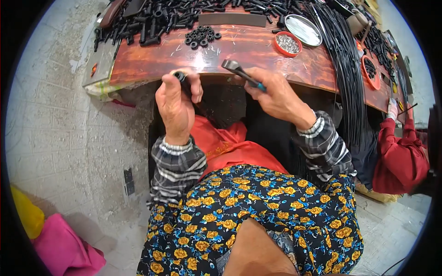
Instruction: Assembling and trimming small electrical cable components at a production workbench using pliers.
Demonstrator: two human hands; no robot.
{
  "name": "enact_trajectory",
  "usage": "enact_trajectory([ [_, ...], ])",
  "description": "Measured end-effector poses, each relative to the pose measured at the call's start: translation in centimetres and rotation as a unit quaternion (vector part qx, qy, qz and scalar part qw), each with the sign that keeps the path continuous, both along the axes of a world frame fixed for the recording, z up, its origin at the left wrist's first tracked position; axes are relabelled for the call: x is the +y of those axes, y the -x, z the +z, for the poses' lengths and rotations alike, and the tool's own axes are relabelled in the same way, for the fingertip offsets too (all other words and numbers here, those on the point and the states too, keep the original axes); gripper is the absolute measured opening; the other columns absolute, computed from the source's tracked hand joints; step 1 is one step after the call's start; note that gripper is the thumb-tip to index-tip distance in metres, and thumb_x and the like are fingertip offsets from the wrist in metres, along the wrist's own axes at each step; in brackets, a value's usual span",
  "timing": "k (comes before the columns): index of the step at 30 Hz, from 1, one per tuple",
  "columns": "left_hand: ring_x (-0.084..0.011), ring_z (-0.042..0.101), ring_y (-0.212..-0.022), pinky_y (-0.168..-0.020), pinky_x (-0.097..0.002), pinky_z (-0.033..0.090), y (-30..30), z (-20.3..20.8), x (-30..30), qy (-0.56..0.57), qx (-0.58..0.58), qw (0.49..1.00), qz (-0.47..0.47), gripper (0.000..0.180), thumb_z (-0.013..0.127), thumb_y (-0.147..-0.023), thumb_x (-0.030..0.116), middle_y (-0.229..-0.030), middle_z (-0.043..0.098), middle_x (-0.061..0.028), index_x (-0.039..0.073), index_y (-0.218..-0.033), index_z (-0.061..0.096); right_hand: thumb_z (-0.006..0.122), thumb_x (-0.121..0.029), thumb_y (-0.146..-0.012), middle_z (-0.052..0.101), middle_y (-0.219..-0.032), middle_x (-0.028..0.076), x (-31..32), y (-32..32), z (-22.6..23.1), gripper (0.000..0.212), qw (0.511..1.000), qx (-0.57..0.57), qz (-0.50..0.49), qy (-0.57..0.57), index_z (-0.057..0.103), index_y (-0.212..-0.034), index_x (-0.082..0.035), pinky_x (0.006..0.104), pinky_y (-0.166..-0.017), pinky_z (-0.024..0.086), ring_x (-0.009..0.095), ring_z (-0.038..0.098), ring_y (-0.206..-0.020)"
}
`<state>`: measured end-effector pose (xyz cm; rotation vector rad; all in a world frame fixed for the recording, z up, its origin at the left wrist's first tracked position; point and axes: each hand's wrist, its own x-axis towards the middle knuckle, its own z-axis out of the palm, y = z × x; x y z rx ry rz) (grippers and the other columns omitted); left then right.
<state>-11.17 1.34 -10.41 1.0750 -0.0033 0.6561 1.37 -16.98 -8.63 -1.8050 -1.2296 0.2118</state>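
At the table's front edge, my left hand (174, 103) is closed round a black tubular part (180, 76), its round open end facing up between thumb and fingers. To its right, my right hand (272, 94) grips a pair of pliers (235, 67) with a broad metal head and dark handles showing some blue. The head of the pliers points left and stands apart from the tube. Just beyond my hands, a cluster of black rings (201, 37) lies on the reddish wooden table (152, 62), with small thin metal bits scattered around it.
Black tubular parts (152, 23) are heaped along the back. A red bowl of small metal pieces (288, 44) stands beside an oval metal tray (303, 30). Long black strands (343, 69) hang over the edge at right. Beyond them sits a co-worker in red sleeves (400, 154).
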Motion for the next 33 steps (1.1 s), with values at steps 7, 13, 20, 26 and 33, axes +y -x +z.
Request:
enact_trajectory([
  [7,-0.0075,0.041,-0.058,-0.052,-0.0208,0.032,-0.3,0.8,-1.0,0.003,0.024,1.000,0.018,0.060,0.044,-0.096,0.050,-0.068,0.050,-0.0012,-0.005,-0.115,0.059,0.061,0.008,-0.069,0.051,-0.100,0.017,2.4,2.3,0.7,0.070,0.980,-0.176,-0.042,0.081,0.041,-0.135,-0.009,0.0421,-0.078,0.044,0.035,0.050,-0.094],
  [13,-0.0065,0.040,-0.058,-0.051,-0.0204,0.030,-0.2,0.5,-1.6,0.003,0.042,0.999,0.027,0.061,0.046,-0.096,0.050,-0.070,0.052,-0.0013,-0.006,-0.118,0.059,0.064,0.008,-0.067,0.049,-0.098,0.016,3.1,2.1,0.0,0.074,0.962,-0.252,-0.095,0.045,0.042,-0.135,-0.009,0.0414,-0.079,0.043,0.035,0.047,-0.093],
  [20,-0.0061,0.040,-0.058,-0.051,-0.0203,0.029,-0.3,0.3,-1.7,-0.007,0.044,0.999,-0.001,0.063,0.048,-0.095,0.051,-0.068,0.052,-0.0003,-0.008,-0.117,0.058,0.067,0.003,-0.066,0.051,-0.091,0.009,2.3,0.9,0.1,0.066,0.943,-0.314,-0.109,0.038,0.054,-0.128,-0.013,0.0373,-0.071,0.046,0.028,0.050,-0.084],
  [26,-0.0058,0.045,-0.059,-0.054,-0.0189,0.035,0.5,0.1,-1.8,-0.012,-0.002,0.996,-0.089,0.055,0.063,-0.091,0.040,-0.071,0.055,-0.0006,-0.008,-0.118,0.059,0.077,-0.009,-0.069,0.061,-0.073,0.007,1.3,-2.8,2.1,0.042,0.963,-0.258,0.071,-0.019,0.066,-0.109,-0.013,0.0344,-0.057,0.048,0.022,0.060,-0.064],
  [33,-0.0033,0.051,-0.074,-0.066,-0.0155,0.041,1.2,1.7,-2.3,-0.055,0.119,0.988,-0.083,0.041,0.077,-0.079,0.012,-0.084,0.061,0.0021,-0.004,-0.114,0.063,0.075,-0.015,-0.068,0.058,-0.066,0.008,0.0,-2.6,4.5,0.055,0.883,0.219,0.278,0.310,0.054,-0.116,0.002,0.0319,-0.052,0.045,0.018,0.059,-0.058],
])
